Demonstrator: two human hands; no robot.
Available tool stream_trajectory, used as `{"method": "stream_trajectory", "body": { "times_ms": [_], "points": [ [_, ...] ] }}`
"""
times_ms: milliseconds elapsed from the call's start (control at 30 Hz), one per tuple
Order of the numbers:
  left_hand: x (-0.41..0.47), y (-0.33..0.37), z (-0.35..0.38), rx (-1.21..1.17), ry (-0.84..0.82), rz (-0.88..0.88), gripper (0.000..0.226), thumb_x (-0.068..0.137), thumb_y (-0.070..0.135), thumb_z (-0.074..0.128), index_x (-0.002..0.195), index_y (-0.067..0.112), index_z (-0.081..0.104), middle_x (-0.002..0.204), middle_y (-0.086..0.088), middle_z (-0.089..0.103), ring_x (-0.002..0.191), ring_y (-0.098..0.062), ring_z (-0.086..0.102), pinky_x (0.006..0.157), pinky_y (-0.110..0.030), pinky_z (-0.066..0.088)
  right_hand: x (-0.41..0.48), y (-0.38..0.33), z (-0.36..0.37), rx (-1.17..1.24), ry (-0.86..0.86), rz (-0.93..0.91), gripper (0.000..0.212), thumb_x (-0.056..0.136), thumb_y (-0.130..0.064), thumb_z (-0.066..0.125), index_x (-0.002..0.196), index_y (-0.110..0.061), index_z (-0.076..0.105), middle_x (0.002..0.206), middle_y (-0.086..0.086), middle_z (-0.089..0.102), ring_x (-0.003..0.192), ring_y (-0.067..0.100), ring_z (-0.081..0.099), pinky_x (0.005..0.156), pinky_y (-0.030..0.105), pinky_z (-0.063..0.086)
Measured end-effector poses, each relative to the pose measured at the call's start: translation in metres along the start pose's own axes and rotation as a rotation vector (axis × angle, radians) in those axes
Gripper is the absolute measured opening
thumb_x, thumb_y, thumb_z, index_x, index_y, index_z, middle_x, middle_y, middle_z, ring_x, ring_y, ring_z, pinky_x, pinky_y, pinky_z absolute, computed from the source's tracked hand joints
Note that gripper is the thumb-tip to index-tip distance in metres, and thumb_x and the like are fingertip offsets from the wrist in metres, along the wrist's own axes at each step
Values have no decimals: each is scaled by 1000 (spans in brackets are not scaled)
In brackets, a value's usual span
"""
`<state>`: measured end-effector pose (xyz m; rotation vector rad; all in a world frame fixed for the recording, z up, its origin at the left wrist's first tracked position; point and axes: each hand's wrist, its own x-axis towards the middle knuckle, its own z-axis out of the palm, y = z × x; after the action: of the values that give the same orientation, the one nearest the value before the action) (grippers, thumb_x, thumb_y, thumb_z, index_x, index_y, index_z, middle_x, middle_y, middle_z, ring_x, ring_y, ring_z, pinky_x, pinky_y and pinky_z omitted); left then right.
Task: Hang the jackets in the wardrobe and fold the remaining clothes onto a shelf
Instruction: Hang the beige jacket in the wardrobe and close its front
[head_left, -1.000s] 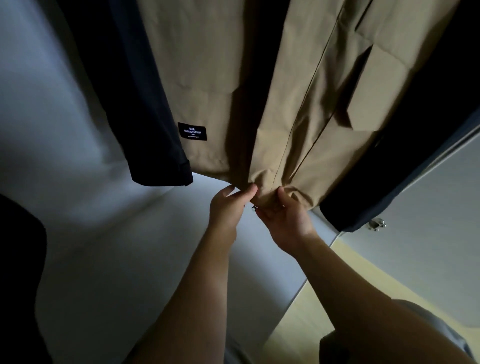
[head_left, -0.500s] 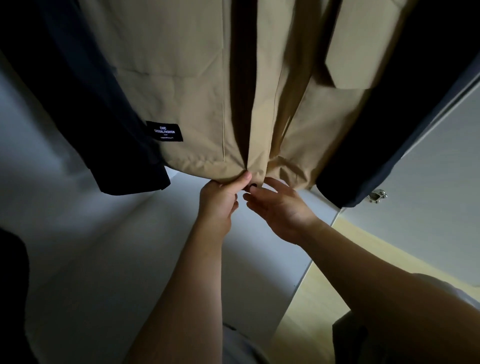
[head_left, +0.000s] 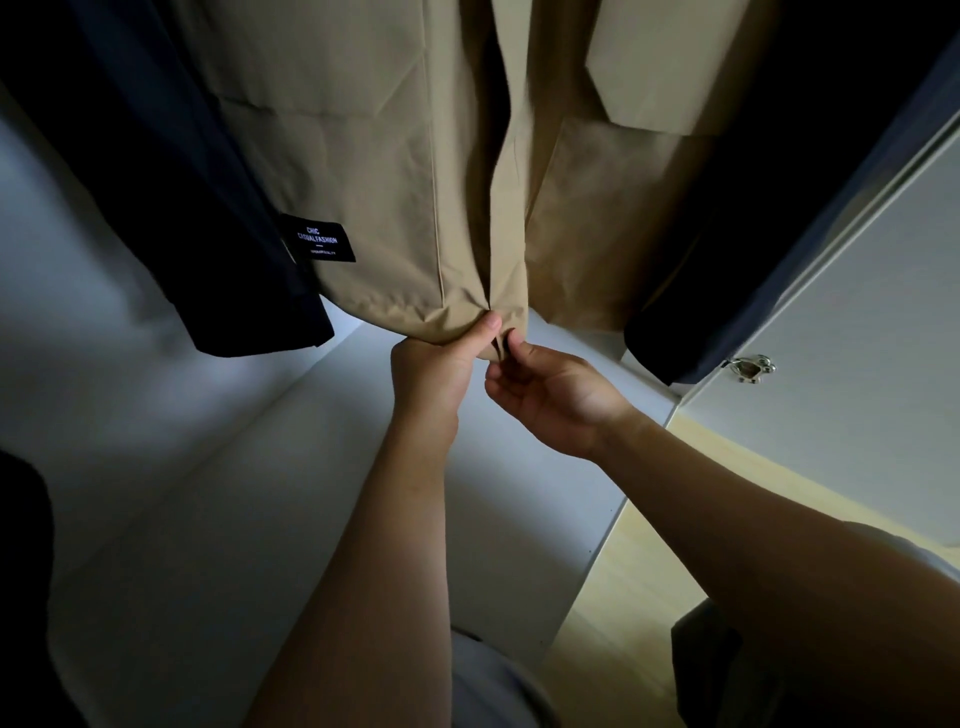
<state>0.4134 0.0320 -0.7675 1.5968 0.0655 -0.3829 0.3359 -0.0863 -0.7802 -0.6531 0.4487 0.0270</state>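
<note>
Head view: the tan jacket hangs in the wardrobe, between a navy garment on the left and another dark garment on the right. The left hand pinches the hem at the front opening. Just right of it, the right hand pinches the opening's bottom end. The cloth looks light and soft, so the stitched hem should give the firmest hold.

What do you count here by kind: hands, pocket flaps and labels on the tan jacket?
Hands pinching the tan jacket at its hem: 2, left hand, right hand
Pocket flaps: 2
Black label: 1
Total: 5
</note>
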Motion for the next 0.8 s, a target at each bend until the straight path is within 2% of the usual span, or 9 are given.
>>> {"method": "stream_trajectory", "body": {
  "times_ms": [100, 200, 333, 433, 500, 567, 633, 667, 800],
  "points": [
    [2, 1, -3, 19, 23, -3, 29, 69, 39, 90, 74, 19, 71, 82, 7, 73, 44, 2, 47, 54, -16, 40, 0, -1, 1, -37, -22, 24, 16, 96, -17, 66, 98, -3, 74, 89, 8, 65, 81, 21, 65, 92, 34, 55],
    [2, 1, -5, 22, 23, 9, 25, 69, 38, 91, 73, 21, 73, 58, 19, 65, 42, 5, 46, 48, -11, 38, -1, 0, 4, -118, -18, -6, 23, 101, -21, 59, 105, -1, 70, 91, 9, 67, 85, 20, 68, 91, 33, 56],
    [1, -1, -4, 26, 32, 18, 38, 69, 39, 91, 69, 8, 69, 77, 10, 70, 39, 4, 43, 44, -9, 35, 0, 3, 8, -97, 13, -82, 24, 103, -17, 55, 104, 4, 66, 93, 13, 69, 89, 21, 66, 88, 32, 57],
    [1, -2, -5, 39, 17, 0, 52, 67, 41, 91, 74, -1, 61, 48, 14, 62, 39, 3, 42, 46, -11, 35, 1, 4, 9, -82, 55, -106, 20, 102, -15, 58, 98, 3, 67, 88, 12, 66, 82, 20, 64, 85, 31, 58],
    [2, -2, -7, 44, -10, -19, 44, 65, 43, 91, 70, 6, 69, 69, 25, 67, 41, 3, 43, 48, -11, 37, 3, 6, 9, -92, 75, -113, 20, 102, -15, 58, 97, 2, 67, 84, 10, 66, 78, 18, 63, 84, 31, 57],
    [1, 0, -10, 26, -35, -47, 40, 62, 46, 91, 82, 15, 76, 87, 23, 65, 45, 3, 45, 52, -14, 39, 5, 8, 9, -91, 82, -114, 19, 102, -15, 58, 98, 2, 66, 81, 9, 66, 75, 17, 63, 84, 31, 57],
    [2, 0, -13, 20, -54, -85, 44, 58, 49, 90, 85, 17, 76, 61, 14, 65, 47, -5, 43, 51, -20, 37, 6, 10, 9, -81, 78, -114, 19, 101, -15, 59, 100, 2, 66, 82, 9, 66, 74, 16, 62, 82, 30, 57],
    [1, 1, -13, 26, -58, -93, 44, 57, 50, 90, 82, 17, 73, 61, 13, 48, 47, -10, 40, 51, -23, 35, 7, 11, 9, -79, 74, -115, 19, 101, -15, 60, 101, 1, 67, 83, 9, 67, 74, 17, 63, 82, 30, 57],
    [4, 0, -15, 35, -58, -104, 47, 55, 53, 89, 77, 17, 69, 60, 3, 41, 48, -13, 33, 49, -26, 30, 9, 11, 9, -88, 66, -121, 15, 98, -14, 63, 97, -1, 70, 85, 9, 69, 76, 17, 64, 82, 29, 58]
  ]
}}
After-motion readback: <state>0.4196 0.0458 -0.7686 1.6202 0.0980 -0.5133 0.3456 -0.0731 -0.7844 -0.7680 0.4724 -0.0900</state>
